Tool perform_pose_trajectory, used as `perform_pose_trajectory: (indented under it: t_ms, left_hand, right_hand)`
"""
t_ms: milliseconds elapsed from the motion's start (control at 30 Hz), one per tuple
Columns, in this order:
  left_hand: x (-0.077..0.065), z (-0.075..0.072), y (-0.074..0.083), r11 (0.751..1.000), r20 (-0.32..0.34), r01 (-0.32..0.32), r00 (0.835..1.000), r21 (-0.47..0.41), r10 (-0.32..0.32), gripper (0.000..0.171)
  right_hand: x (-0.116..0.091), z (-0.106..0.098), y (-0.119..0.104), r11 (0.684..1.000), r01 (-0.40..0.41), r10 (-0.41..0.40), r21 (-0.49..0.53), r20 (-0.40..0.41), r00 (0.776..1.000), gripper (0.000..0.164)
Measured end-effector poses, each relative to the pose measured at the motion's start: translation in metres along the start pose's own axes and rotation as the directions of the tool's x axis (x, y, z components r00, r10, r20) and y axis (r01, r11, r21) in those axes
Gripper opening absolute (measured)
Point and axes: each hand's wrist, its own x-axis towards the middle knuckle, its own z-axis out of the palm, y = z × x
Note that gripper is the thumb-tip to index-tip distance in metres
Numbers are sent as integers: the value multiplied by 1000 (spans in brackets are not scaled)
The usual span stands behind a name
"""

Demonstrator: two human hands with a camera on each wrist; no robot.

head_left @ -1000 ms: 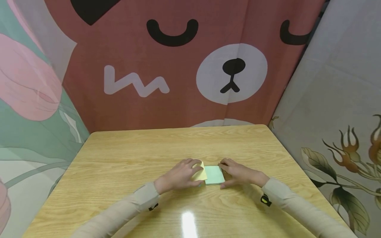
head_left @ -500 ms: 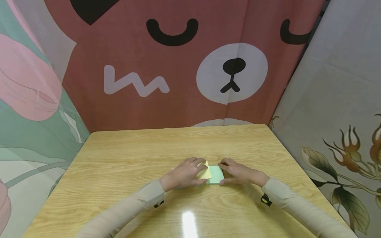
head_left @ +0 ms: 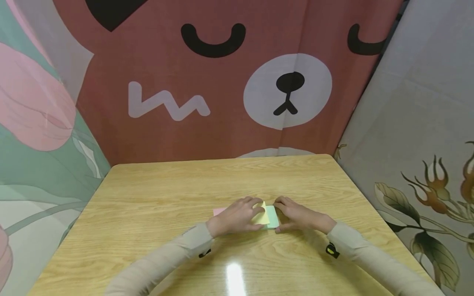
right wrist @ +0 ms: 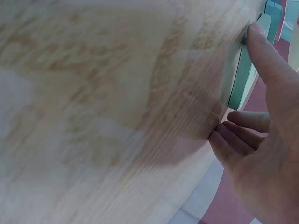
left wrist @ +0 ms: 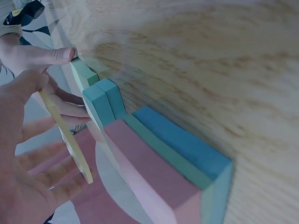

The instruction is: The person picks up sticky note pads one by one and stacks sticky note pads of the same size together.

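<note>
My left hand [head_left: 237,216] pinches a thin yellow sticky note pad [head_left: 263,216] between thumb and fingers, tilted and overlapping the mint-green sticky note pad [head_left: 273,218] in the head view. At that green pad's right end is my right hand [head_left: 299,216], its thumb on the near corner and fingertips by the far corner. In the left wrist view, two small blue pads [left wrist: 103,99] stand beside the green one. Nearer lies a stack with a pink pad [left wrist: 152,161] on top, a green layer [left wrist: 170,151] in the middle and a blue pad [left wrist: 187,140] at the bottom.
The pads lie on a wood-grain table [head_left: 166,193]. Behind its far edge hangs a reddish-brown bear-print curtain [head_left: 166,139], with patterned cloths [head_left: 407,123] at the sides. A bright light reflection shows on the near tabletop.
My left hand has moved right with the yellow pad, which covers more of the green pad. Part of the pink pad now shows left of that hand. My right hand has hardly moved.
</note>
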Motion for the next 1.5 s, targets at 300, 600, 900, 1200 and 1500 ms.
perform_pose_trajectory:
  t_ms: [300,600,900,1200,1500]
  left_hand:
    - [10,1,3,998,54,29,998,-54,-26,47]
    - [22,6,6,999,76,-1,997,-45,4,41]
    - [30,13,8,999,105,-8,994,-40,12,42]
    - [36,16,10,998,137,27,990,-59,-19,41]
    - [39,20,12,997,162,44,986,-60,-34,41]
  right_hand:
    - [-1,0,2,1000,4,-4,6,-6,1000,84]
    - [-1,2,2,1000,19,-19,-1,-12,1000,85]
    - [-1,1,2,1000,24,-24,6,-11,1000,84]
    - [-1,1,2,999,29,-29,-14,-5,1000,82]
    - [-1,2,2,1000,25,-25,-17,0,1000,81]
